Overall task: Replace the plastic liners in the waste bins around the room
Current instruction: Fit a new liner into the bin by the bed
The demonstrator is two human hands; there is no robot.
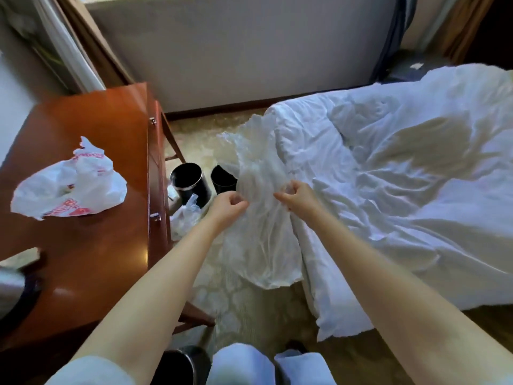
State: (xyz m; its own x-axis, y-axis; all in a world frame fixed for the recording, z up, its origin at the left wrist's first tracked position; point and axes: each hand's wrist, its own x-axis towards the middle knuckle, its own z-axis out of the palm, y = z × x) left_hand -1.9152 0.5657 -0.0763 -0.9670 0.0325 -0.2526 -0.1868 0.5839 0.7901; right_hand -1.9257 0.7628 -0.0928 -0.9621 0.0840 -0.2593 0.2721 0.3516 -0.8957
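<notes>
Fresh liner pinched in both hands, bins unlined.
Head view: the left hand [229, 204] and right hand [298, 197] each keep a tight pinching grip on the thin clear liner [261, 240], which hangs over the floor beside the bed [402, 176]. The black bins [190, 180] stand ahead by the bench [91, 245]. Tugging the clinging film apart too sharply could tear it or slip a pinch.

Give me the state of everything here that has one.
Liner: held up, pinched by both hands.
Left hand: pinches liner.
Right hand: pinches liner.
Round bin: upright, unlined.
Second bin: upright, partly behind liner, no lining seen.
Floor bag: crumpled, beside round bin.
Shopping bag: crumpled, on desk.
Duvet: rumpled.
</notes>
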